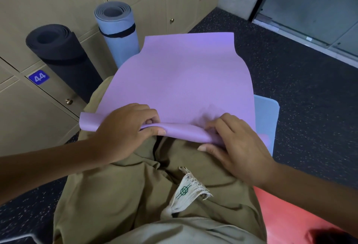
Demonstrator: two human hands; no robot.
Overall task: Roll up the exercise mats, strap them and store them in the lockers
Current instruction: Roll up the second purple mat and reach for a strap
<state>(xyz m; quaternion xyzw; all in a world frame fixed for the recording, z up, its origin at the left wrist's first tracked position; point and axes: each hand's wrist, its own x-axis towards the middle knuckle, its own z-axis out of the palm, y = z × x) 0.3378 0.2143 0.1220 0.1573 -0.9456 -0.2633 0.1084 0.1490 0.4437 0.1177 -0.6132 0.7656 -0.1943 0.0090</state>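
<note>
Now both the left hand (pixel 124 127) and right hand (pixel 230 145) grip the purple mat's (pixel 182 81) curled near edge.

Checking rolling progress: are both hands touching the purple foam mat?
Touching. The head view shows the left hand and right hand gripping the purple foam mat's rolled edge.

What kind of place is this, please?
Probably a gym or studio changing area. Numbered lockers line the wall, two rolled mats stand against them, and the floor is dark speckled rubber. Both hands, left and right, are rolling a purple mat.
</note>
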